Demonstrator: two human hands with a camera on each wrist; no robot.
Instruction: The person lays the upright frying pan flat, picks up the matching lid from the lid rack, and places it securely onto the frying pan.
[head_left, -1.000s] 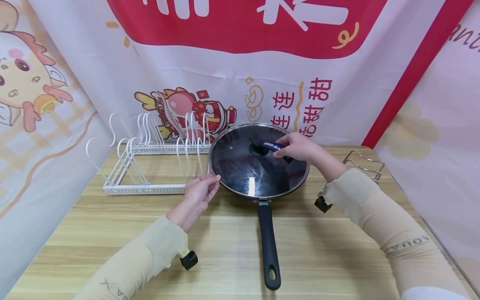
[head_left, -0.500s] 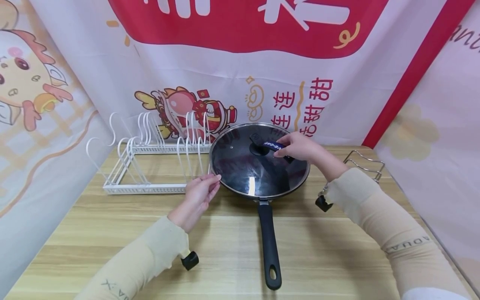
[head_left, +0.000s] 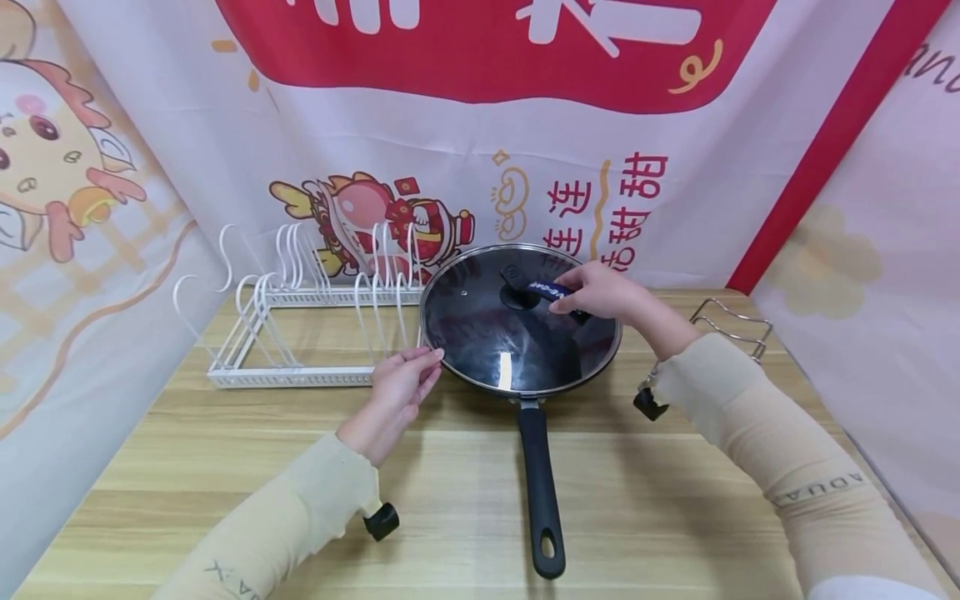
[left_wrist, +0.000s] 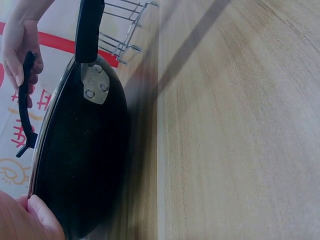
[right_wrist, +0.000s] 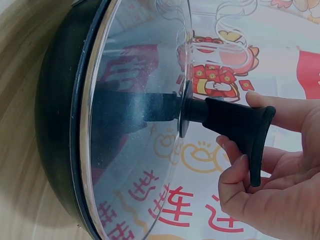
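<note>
A black frying pan (left_wrist: pixel 85 160) sits on the wooden table, its long handle (head_left: pixel 542 492) pointing toward me. The glass lid (head_left: pixel 480 342) with a metal rim lies on top of it. My right hand (head_left: pixel 600 293) grips the lid's arched black knob (right_wrist: pixel 240 122) between thumb and fingers. At the pan's left edge, my left hand (head_left: pixel 401 387) pinches the rim with thumb and fingertips. In the left wrist view its thumb presses at the rim, where lid and pan meet; the other fingers are partly hidden there.
A white wire rack (head_left: pixel 292 379) with tall curved dividers stands left of the pan, close to its edge. A small metal wire rack (head_left: pixel 731 329) stands at the right, partly behind the right forearm. Printed cloth (head_left: pixel 480 133) hangs along the back.
</note>
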